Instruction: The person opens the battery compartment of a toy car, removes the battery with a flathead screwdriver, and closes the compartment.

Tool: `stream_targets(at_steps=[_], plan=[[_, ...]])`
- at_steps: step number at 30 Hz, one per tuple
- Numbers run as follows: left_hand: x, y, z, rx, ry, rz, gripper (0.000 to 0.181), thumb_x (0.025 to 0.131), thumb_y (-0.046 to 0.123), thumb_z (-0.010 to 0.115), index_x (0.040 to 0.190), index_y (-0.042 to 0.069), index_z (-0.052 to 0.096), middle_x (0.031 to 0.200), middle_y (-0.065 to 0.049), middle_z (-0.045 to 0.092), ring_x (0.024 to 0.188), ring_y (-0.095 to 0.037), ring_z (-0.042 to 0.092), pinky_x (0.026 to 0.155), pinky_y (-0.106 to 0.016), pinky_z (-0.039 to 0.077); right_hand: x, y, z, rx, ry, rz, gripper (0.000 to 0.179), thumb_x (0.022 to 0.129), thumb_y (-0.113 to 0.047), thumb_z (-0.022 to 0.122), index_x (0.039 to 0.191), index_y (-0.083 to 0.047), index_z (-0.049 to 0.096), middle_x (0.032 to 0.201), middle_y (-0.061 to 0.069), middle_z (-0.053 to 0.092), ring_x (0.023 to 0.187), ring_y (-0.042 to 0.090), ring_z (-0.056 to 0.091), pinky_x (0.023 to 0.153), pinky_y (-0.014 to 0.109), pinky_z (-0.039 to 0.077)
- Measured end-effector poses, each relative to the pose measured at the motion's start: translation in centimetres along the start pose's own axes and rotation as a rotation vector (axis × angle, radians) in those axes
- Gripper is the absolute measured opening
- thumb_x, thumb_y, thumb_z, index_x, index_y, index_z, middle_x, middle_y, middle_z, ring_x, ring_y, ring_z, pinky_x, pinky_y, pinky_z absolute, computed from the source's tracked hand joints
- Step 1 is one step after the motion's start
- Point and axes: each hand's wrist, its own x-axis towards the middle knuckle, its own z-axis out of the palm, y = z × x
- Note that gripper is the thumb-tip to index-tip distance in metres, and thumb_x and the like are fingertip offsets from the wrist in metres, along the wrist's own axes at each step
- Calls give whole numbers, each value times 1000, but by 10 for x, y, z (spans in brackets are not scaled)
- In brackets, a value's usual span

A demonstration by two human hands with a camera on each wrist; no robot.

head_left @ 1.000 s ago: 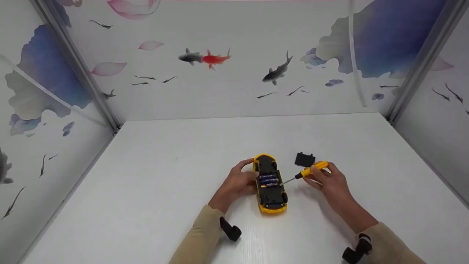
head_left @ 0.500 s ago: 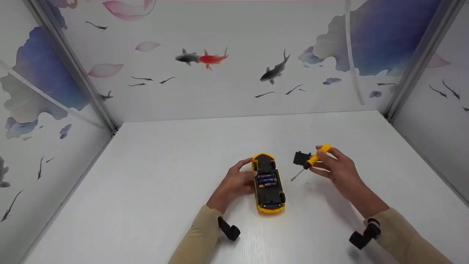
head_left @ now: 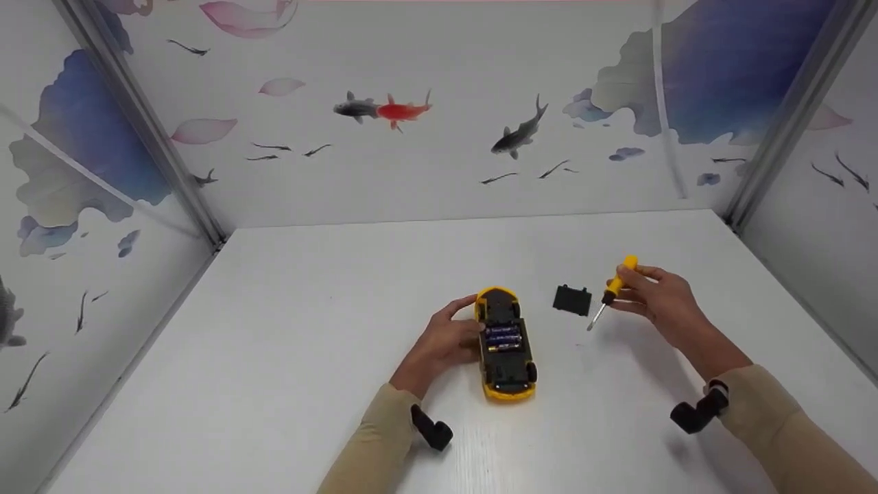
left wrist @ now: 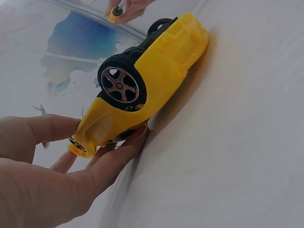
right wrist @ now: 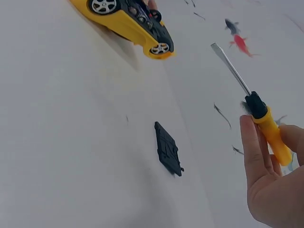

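Note:
A yellow toy car (head_left: 507,367) lies upside down on the white table, its black underside facing up. Several blue batteries (head_left: 503,338) sit in its uncovered compartment. My left hand (head_left: 442,343) holds the car by its left side, thumb and fingers about the body, as the left wrist view also shows at the yellow shell (left wrist: 161,71). In my right hand (head_left: 662,302) is a flat-blade screwdriver (head_left: 621,280) with a yellow handle, pinched between thumb and fingers. Its metal blade (right wrist: 232,69) points down and left in the head view, away from the car.
A small black battery cover (head_left: 572,300) lies on the table between the car and the screwdriver. White panels printed with fish and petals enclose the table (head_left: 309,295) at the back and both sides. Each sleeve carries a black wrist camera (head_left: 432,429).
My right hand has drawn the screwdriver away from the battery compartment, up and to the right past the battery cover. The handle now stands steeper. My left hand and the toy car stay in place.

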Motion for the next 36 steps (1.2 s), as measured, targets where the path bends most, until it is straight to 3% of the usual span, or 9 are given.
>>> stream_targets(at_steps=[6, 15, 20, 25, 31, 36], plan=[[-1, 2, -1, -8, -17, -9, 67, 92, 1, 64, 151, 24, 44, 136, -23, 59, 110, -28, 66, 85, -41, 58, 12, -2, -15, -83, -21, 45, 69, 96, -37, 65, 145, 3, 37, 91, -14, 70, 88, 0, 70, 86, 21, 58], [0, 1, -1, -5, -17, -8, 67, 92, -1, 63, 151, 24, 45, 137, -23, 58, 111, -29, 66, 87, -41, 58, 29, -1, -30, -216, -20, 76, 79, 99, -41, 60, 155, 5, 27, 106, -11, 56, 87, -6, 64, 90, 18, 56], [0, 1, -2, 1, -27, -3, 66, 92, 1, 64, 151, 24, 45, 134, -22, 59, 109, -28, 66, 86, -40, 58, 38, 0, -35, -204, 14, 133, 76, 100, -40, 58, 155, 2, 28, 105, -11, 56, 85, -6, 63, 89, 17, 56], [0, -1, -3, 12, -36, 17, 66, 92, 2, 64, 151, 23, 44, 130, -22, 63, 106, -30, 68, 82, -38, 57, 48, 4, -37, -163, 100, 218, 70, 98, -36, 63, 153, -1, 36, 105, -6, 55, 80, -3, 63, 85, 17, 57], [1, -2, -3, 30, -37, 20, 66, 92, 3, 64, 152, 23, 43, 132, -23, 61, 109, -29, 68, 84, -38, 58, 53, 13, -42, -202, 142, 249, 59, 97, -34, 65, 142, -1, 46, 91, -9, 58, 77, 0, 63, 81, 18, 58], [1, 0, -5, 24, -46, 13, 67, 93, 3, 64, 152, 24, 43, 134, -24, 60, 110, -30, 67, 86, -39, 58, 59, 17, -45, -283, 188, 295, 68, 96, -37, 66, 145, 2, 42, 78, -13, 61, 73, 1, 64, 76, 17, 57]])
